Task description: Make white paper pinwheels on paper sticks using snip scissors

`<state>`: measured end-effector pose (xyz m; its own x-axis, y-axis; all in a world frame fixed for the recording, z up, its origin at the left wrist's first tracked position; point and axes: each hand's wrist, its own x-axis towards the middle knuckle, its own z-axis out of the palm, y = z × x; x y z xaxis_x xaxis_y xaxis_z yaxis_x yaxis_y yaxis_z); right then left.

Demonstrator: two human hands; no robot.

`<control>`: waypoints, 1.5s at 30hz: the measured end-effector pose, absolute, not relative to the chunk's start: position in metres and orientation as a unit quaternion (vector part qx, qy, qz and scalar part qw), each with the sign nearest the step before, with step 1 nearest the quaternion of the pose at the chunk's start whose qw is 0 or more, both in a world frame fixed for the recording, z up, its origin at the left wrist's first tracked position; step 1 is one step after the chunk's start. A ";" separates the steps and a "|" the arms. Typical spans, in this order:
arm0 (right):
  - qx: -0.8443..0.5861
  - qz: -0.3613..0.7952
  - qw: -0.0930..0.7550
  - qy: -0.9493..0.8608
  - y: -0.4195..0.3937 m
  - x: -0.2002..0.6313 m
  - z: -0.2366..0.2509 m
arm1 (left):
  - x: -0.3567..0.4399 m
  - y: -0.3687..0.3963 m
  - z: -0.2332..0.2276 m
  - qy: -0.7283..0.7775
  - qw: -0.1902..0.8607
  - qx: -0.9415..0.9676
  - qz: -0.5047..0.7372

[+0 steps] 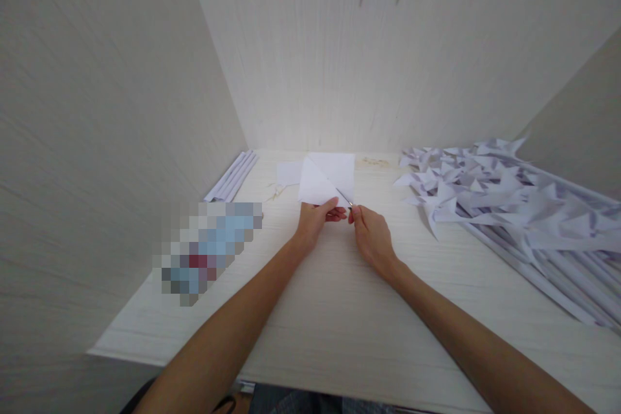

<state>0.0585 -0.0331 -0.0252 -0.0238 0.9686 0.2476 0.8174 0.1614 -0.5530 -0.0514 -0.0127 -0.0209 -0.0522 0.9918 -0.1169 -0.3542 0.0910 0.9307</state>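
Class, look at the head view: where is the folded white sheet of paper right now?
The folded white sheet lies mid-desk near the back wall, its near corner pinched by the left hand and right hand, left of the paper pinwheels.

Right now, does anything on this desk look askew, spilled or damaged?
Nothing is spilled or torn. The pile of folded paper pinwheels sprawls untidily at the right, and a brownish stain marks the desk by the back wall. Both hands pinch the white sheet.
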 end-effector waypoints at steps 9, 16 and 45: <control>-0.627 0.124 0.306 -0.706 -0.034 0.059 -0.027 | -0.051 -0.014 -0.024 0.444 0.590 0.376 0.559; -0.622 0.128 0.319 -0.703 -0.032 0.059 -0.029 | -0.051 -0.015 -0.025 0.447 0.582 0.395 0.553; -0.561 0.284 0.498 -0.597 -0.029 0.065 -0.024 | -0.057 -0.007 -0.023 0.457 0.512 0.352 0.636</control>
